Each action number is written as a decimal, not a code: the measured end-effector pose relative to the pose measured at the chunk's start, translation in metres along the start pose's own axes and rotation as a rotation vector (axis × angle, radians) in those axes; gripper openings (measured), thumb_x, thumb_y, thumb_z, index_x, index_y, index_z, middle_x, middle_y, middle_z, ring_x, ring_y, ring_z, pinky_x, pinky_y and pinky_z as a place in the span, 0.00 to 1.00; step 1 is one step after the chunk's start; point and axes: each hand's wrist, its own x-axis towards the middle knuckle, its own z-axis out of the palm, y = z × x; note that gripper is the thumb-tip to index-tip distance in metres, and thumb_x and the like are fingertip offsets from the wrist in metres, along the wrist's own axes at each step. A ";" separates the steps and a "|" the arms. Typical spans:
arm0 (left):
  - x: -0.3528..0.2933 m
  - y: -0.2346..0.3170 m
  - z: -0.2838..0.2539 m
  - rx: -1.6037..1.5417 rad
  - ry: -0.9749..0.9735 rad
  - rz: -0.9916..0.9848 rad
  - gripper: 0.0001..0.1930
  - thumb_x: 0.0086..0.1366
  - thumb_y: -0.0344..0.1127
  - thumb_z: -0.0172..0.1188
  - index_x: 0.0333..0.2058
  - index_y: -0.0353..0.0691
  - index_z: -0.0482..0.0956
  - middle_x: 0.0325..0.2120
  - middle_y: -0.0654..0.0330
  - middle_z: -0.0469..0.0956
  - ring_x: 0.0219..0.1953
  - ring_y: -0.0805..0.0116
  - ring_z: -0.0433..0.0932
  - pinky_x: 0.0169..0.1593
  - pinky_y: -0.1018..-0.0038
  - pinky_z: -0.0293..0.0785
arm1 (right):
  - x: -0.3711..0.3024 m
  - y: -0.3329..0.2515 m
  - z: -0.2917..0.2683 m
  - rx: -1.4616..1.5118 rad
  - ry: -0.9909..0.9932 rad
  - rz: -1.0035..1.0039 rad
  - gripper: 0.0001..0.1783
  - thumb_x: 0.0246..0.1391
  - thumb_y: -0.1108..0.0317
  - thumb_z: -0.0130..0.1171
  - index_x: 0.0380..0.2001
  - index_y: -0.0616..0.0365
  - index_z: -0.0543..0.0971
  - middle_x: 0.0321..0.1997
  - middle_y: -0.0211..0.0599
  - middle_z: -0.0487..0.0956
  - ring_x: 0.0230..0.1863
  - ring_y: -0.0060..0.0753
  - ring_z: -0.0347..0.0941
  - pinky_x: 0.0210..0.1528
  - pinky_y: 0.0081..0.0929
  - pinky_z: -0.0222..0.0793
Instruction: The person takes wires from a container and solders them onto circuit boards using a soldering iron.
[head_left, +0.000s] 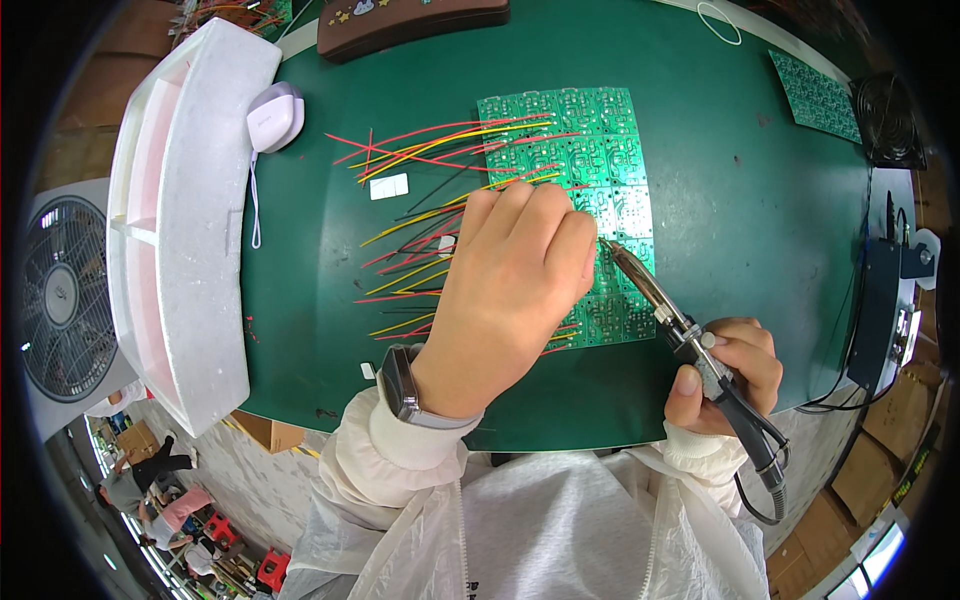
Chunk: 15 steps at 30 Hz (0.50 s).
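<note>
A green circuit board panel (625,215) lies on the green mat, with small parts soldered all over it. Red, yellow and black wires (400,155) fan out to the left from its left side. My left hand (525,260) is closed over the middle of the panel, knuckles up; its fingertips and whatever they pinch are hidden. In my right hand (735,370) is a soldering iron (650,295), gripped by its handle and slanting up to the left. Its tip meets or hovers just above the panel beside my left fingers; I cannot tell which.
A white foam box (195,240) with compartments stands at the left, a fan (65,290) beyond it. A lilac case (275,118) with a strap sits by the box. Another green panel (815,95) lies far right, near a dark blue soldering station (880,310) with cables.
</note>
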 end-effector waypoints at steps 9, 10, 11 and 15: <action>0.000 0.000 0.000 0.022 -0.023 0.008 0.13 0.35 0.20 0.59 0.21 0.40 0.67 0.20 0.65 0.65 0.24 0.69 0.65 0.27 0.74 0.57 | -0.001 0.002 0.000 0.001 0.010 -0.012 0.17 0.33 0.68 0.61 0.27 0.61 0.67 0.20 0.38 0.70 0.17 0.30 0.67 0.20 0.22 0.64; 0.000 0.000 0.000 0.021 -0.021 0.009 0.13 0.35 0.21 0.59 0.21 0.40 0.67 0.20 0.65 0.64 0.24 0.69 0.65 0.27 0.74 0.57 | -0.001 0.002 0.000 0.007 0.009 -0.014 0.17 0.33 0.68 0.61 0.27 0.61 0.67 0.20 0.38 0.70 0.17 0.30 0.67 0.20 0.22 0.64; 0.000 0.000 0.000 0.019 -0.020 0.009 0.13 0.35 0.21 0.59 0.21 0.40 0.67 0.19 0.65 0.64 0.24 0.69 0.65 0.27 0.74 0.57 | -0.001 0.003 -0.001 0.006 0.009 -0.014 0.17 0.33 0.68 0.61 0.27 0.61 0.67 0.20 0.38 0.70 0.17 0.30 0.67 0.20 0.22 0.64; -0.001 0.001 -0.001 0.031 -0.011 0.011 0.13 0.35 0.21 0.59 0.21 0.40 0.67 0.19 0.65 0.64 0.24 0.69 0.65 0.27 0.74 0.57 | -0.001 0.002 0.000 0.017 0.004 -0.018 0.17 0.33 0.68 0.61 0.27 0.61 0.67 0.20 0.39 0.70 0.17 0.30 0.67 0.19 0.21 0.64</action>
